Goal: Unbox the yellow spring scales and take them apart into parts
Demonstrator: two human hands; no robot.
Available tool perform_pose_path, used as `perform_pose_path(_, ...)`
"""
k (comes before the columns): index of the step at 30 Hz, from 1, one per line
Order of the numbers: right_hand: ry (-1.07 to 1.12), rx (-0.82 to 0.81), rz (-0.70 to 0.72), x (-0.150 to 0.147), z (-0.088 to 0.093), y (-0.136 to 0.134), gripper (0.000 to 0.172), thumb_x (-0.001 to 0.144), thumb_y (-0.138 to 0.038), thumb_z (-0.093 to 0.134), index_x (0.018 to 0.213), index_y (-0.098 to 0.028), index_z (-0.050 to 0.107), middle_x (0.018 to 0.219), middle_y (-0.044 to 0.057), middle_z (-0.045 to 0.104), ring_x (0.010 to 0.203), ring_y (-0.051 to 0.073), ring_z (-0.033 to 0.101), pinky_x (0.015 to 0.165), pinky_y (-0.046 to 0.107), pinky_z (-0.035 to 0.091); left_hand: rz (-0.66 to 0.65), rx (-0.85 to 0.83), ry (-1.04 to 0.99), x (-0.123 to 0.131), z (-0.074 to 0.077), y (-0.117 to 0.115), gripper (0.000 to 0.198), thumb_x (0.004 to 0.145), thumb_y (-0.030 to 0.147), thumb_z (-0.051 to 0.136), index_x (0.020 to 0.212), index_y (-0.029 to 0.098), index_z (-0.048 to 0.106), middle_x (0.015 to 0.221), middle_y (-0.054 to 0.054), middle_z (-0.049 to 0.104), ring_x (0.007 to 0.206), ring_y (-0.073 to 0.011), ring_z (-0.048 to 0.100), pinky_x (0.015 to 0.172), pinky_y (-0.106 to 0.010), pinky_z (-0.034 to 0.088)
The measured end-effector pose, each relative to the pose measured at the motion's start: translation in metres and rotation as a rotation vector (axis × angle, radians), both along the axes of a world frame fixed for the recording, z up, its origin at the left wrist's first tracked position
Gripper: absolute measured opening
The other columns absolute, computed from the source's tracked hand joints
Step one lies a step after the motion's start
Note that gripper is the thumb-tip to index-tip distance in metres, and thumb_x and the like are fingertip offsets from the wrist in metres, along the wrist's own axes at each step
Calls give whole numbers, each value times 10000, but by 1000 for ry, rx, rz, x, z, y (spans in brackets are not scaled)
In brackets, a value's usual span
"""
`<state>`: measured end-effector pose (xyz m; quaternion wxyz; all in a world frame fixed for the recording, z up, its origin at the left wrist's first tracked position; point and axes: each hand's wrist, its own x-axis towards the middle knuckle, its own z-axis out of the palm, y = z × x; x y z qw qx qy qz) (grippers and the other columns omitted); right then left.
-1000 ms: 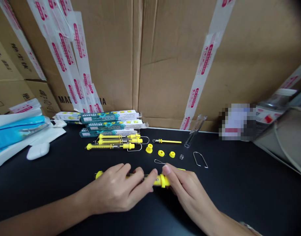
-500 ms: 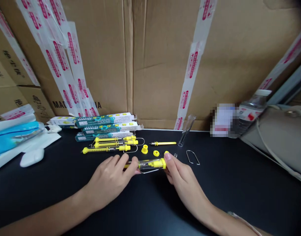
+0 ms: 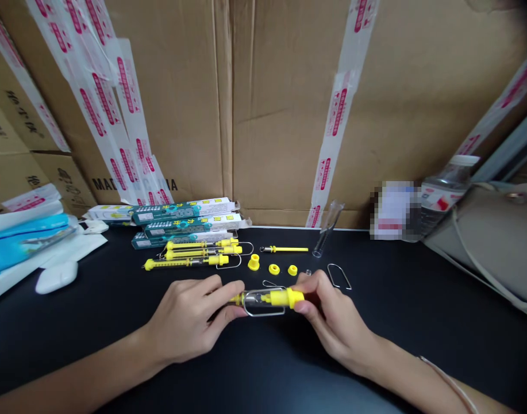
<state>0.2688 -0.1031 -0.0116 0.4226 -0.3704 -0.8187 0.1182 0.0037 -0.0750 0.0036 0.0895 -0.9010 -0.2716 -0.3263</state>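
Clear cylindrical tube [image 3: 253, 299], stepped yellow plastic cap [image 3: 295, 298] at its right end, shiny bent wire [image 3: 265, 315] alongside, held over the smooth black table [image 3: 263, 368]. Left hand [image 3: 192, 313] pinches the tube, right hand [image 3: 336, 313] pinches the cap. Beyond: yellow flanged bushing [image 3: 254, 263], ring [image 3: 274, 269], second tube [image 3: 327, 231], slim scales [image 3: 188, 253].

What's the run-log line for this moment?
left hand: holds clear tube | right hand: pinches yellow cap at tube's end | beyond: yellow ring, boxes
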Motion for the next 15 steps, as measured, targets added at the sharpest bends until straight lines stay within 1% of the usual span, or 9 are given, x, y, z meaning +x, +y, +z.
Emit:
perform_pose_path(3,141,-223,37,0,-4,1,164,1054,-372,417,934,-260,400,712,-39,559,476,114,477,436,232,385,47,-86,-56,0,-1,3,209,987,405,584,1103,255,670,699,55,632,498,-103,572,506,-230,429)
perform_pose_path(5,206,-303,64,0,-7,2,182,1041,-369,459,906,-262,401,702,-55,533,435,94,414,402,224,345,83,-128,-72,0,-2,4,210,972,420,606,1093,270,690,707,51,639,537,-111,590,540,-231,448)
perform_pose_path(6,215,-303,71,1,-8,1,187,1034,-359,478,892,-261,409,710,-53,533,439,92,413,411,224,357,98,-132,-71,0,-3,5,217,972,431,604,1087,272,697,715,47,642,559,-117,603,557,-235,455)
perform_pose_path(8,206,-238,73,2,-10,0,200,1025,-335,504,858,-258,425,712,-48,529,472,99,442,458,229,410,109,-112,-53,0,-4,5,250,978,460,580,1064,263,707,732,36,650,590,-128,623,568,-242,455)
perform_pose_path(11,180,-172,86,3,-8,-2,218,1031,-312,489,830,-256,427,687,-49,514,490,106,475,501,234,459,111,-99,-8,-1,-7,5,338,1011,491,492,1024,231,708,731,18,655,597,-142,631,548,-254,432)
perform_pose_path(13,179,-151,106,2,-5,-2,221,1035,-300,477,826,-254,421,688,-46,525,477,101,482,490,229,464,105,-155,17,-2,-7,5,356,1026,475,450,1021,222,700,721,16,655,569,-135,608,534,-251,415)
perform_pose_path(15,154,-97,126,1,-1,-2,223,1039,-273,463,820,-251,425,688,-35,538,492,105,505,497,231,469,78,-236,23,-2,-7,5,319,1022,440,457,1025,223,691,711,24,652,530,-119,566,517,-241,395)
